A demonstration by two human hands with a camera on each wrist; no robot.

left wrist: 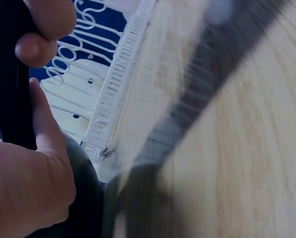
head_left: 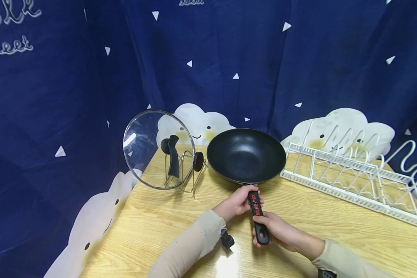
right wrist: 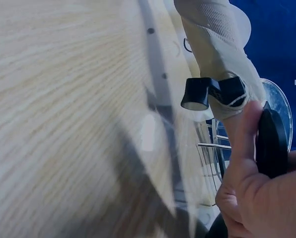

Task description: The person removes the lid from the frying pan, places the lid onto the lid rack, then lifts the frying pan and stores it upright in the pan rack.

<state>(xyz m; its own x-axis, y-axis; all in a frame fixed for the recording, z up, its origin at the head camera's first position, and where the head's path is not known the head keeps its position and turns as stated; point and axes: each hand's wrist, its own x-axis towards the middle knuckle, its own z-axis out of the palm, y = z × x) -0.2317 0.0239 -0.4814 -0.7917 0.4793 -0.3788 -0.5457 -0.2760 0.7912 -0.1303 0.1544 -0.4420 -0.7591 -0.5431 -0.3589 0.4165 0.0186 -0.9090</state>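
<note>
A black wok (head_left: 246, 154) is held up over the table, its inside facing me and its long handle (head_left: 255, 204) pointing toward me. My left hand (head_left: 239, 202) grips the handle close to the pan, the thumb lying along it. Lower down, near the end with the hanging hole, my right hand (head_left: 278, 229) holds the same handle. The left wrist view has both hands on the dark handle, with the left hand (left wrist: 29, 188) nearer the pan. In the right wrist view, the right hand's thumb presses against the handle (right wrist: 272, 144).
A glass lid (head_left: 153, 154) with a black knob stands upright in a wire rack (head_left: 193, 181) at the left. On the right sits a long white dish rack (head_left: 354, 197) with wavy dividers. Behind the wooden table (head_left: 153, 231) hangs a blue curtain (head_left: 208, 92).
</note>
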